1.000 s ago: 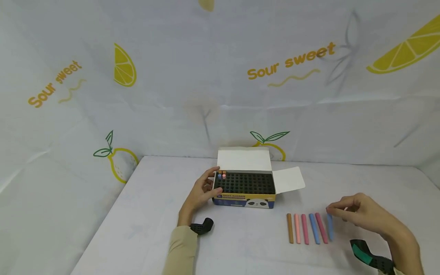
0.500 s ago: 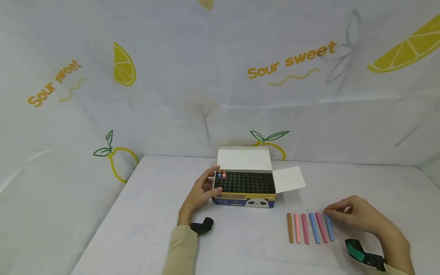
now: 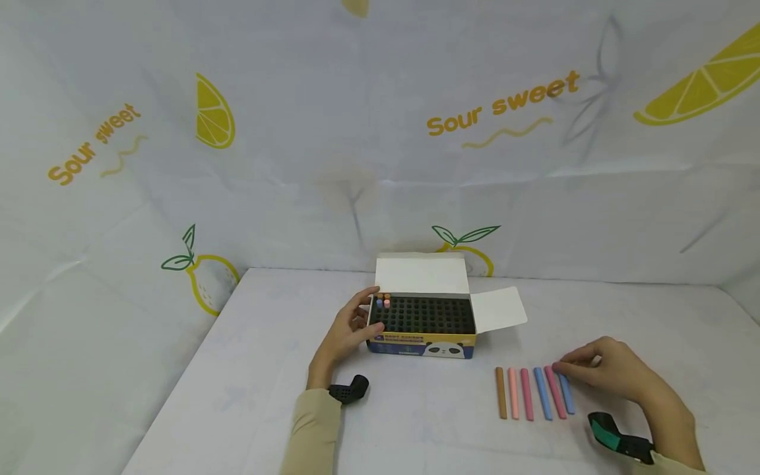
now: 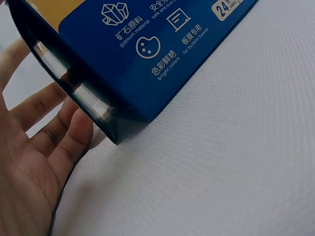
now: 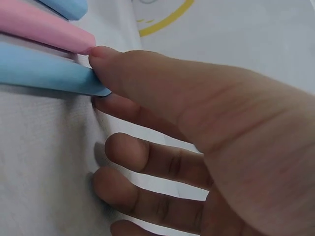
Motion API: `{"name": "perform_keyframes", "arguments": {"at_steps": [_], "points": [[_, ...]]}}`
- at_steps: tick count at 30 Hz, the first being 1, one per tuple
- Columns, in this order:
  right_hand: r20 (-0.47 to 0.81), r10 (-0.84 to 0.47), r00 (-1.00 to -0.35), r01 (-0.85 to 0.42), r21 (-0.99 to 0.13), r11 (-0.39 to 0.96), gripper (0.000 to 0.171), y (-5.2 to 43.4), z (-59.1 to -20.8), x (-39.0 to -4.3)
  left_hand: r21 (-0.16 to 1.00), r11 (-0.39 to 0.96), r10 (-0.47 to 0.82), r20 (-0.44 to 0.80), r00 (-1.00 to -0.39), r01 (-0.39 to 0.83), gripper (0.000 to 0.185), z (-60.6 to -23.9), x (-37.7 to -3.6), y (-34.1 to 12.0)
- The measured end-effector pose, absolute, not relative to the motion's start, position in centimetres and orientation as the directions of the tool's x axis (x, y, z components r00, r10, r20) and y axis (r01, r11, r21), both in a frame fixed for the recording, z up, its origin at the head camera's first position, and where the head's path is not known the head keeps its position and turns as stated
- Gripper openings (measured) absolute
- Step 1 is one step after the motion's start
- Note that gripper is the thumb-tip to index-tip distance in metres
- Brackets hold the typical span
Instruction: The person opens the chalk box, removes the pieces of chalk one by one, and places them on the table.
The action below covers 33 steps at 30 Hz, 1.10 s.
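Observation:
On the left, my left hand [image 3: 344,335] grips the left end of an open chalk box [image 3: 404,346], thumb at the front and fingers round the side. Its dark holed insert [image 3: 430,315] holds a few chalks at the back left corner. To the right, my right hand [image 3: 620,373] pinches the far end of the rightmost blue chalk [image 3: 568,396] between thumb and index finger; the right wrist view shows this blue chalk [image 5: 44,69] lying on the cloth. Close beside it lies a dark pink chalk [image 3: 555,392].
Further left in the row are another blue chalk [image 3: 543,394], a second dark pink chalk [image 3: 527,396], a light pink chalk [image 3: 513,394] and a brown chalk [image 3: 501,394]. The box's side flap [image 3: 499,310] sticks out right, and its lid [image 3: 422,274] stands up behind.
My right hand has moved left, shifting the top of the rightmost blue chalk closer to the dark pink one. The left hand and box have stayed still.

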State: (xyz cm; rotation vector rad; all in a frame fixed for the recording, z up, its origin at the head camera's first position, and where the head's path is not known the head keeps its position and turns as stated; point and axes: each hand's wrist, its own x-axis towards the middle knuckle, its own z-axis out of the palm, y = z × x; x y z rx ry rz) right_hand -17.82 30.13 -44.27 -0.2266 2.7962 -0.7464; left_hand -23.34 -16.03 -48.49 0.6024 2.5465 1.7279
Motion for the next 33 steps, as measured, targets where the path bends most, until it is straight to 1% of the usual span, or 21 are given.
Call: {"name": "perform_keyframes", "arguments": {"at_steps": [7,17,26,33], "points": [[-0.197,-0.166,-0.966,-0.047,-0.502,0.863,0.032,29.84,-44.04,-17.84,0.900,0.303,0.318,0.213,-0.924,0.312,0.072,-48.31,-23.37,-16.04],[-0.175,-0.170,-0.970,-0.064,-0.490,0.870,0.030,29.88,-43.87,-17.70,0.903,0.308,0.318,0.199,-0.927,0.300,0.072,-48.36,-23.38,-16.05],[-0.113,-0.128,-0.985,-0.058,-0.482,0.874,0.032,30.10,-43.80,-17.71,0.902,0.314,0.313,0.198,-0.929,0.298,0.073,-48.51,-23.25,-16.05],[-0.042,-0.103,-0.994,-0.067,-0.514,0.855,0.033,30.06,-43.65,-17.65,0.905,0.306,0.316,0.195,-0.929,0.295,0.073,-48.48,-23.22,-16.10]]}}
